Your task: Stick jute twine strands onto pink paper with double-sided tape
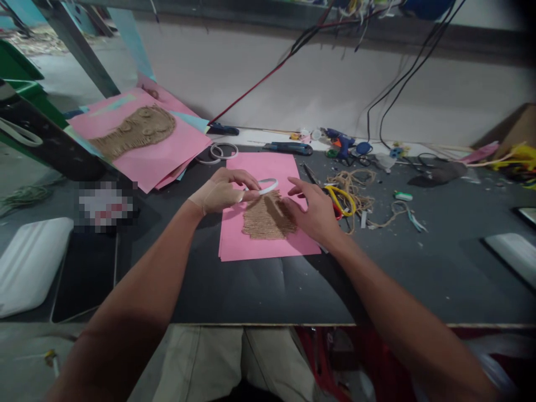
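My left hand [224,191] pinches a white ring of tape [270,187], held over the pink paper [238,245] near the top of a patch of brown twine [268,223]. The twine lies in close parallel rows on the sheet. My right hand [312,209] hovers at the right side of the patch, fingers spread apart with nothing between them. Just beyond it are scissors with yellow and red handles [341,200], partly covered by that hand.
Pink sheets with a larger twine shape [146,127] lie at the back left. Two more white rings [224,151], a utility knife [288,148] and a blue glue gun [343,142] lie along the back. Loose twine [355,178] tangles right of the paper. Dark cables [377,106] hang down.
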`<control>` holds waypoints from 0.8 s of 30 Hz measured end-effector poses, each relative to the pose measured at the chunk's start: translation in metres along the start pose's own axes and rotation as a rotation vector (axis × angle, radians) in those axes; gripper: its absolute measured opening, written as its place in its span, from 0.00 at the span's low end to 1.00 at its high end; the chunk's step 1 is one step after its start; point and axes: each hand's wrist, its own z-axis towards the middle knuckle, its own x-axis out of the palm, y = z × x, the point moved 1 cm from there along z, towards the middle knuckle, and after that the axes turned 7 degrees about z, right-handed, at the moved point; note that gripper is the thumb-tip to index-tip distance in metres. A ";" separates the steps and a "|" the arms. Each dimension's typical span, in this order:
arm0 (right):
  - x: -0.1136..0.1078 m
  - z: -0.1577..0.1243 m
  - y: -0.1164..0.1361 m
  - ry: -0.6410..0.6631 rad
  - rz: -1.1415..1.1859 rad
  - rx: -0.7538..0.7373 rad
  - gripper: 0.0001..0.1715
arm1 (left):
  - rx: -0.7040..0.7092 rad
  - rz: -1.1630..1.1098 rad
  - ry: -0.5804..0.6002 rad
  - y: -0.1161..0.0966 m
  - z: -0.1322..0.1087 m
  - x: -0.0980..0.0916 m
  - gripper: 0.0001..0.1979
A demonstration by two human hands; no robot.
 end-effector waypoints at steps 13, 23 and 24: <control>0.011 0.002 0.000 0.037 0.556 0.253 0.23 | 0.036 -0.102 0.079 0.000 0.000 0.017 0.06; 0.021 -0.004 0.010 0.117 0.528 0.183 0.26 | 0.233 0.308 -0.212 0.010 0.007 0.030 0.05; 0.021 -0.004 0.010 0.109 0.478 0.174 0.25 | 0.254 0.329 -0.210 0.010 0.007 0.032 0.07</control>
